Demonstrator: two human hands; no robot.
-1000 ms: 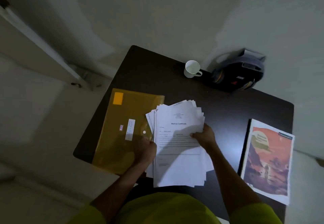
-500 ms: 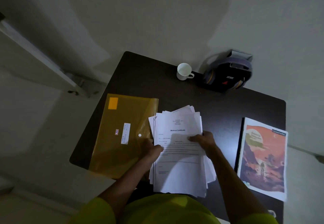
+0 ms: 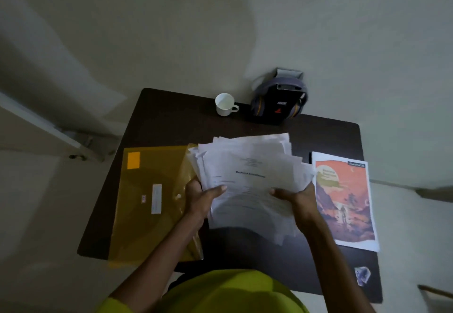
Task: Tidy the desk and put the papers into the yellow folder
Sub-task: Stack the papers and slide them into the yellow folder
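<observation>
A loose stack of white printed papers is lifted off the dark desk, fanned unevenly at its far edge. My left hand grips the stack's left edge, thumb on top. My right hand grips its right edge. The yellow translucent folder lies flat on the desk's left side, snap flap toward the papers, overhanging the near edge. The papers cover the folder's far right corner.
A white mug and a dark headset-like device stand at the desk's far edge by the wall. An orange-covered booklet lies right of the papers. A small crumpled object sits near the front right corner.
Both hands shifted to the stack's side edges and raised it off the desk, toward the camera. The papers now reach over the booklet's left edge. The folder has not moved.
</observation>
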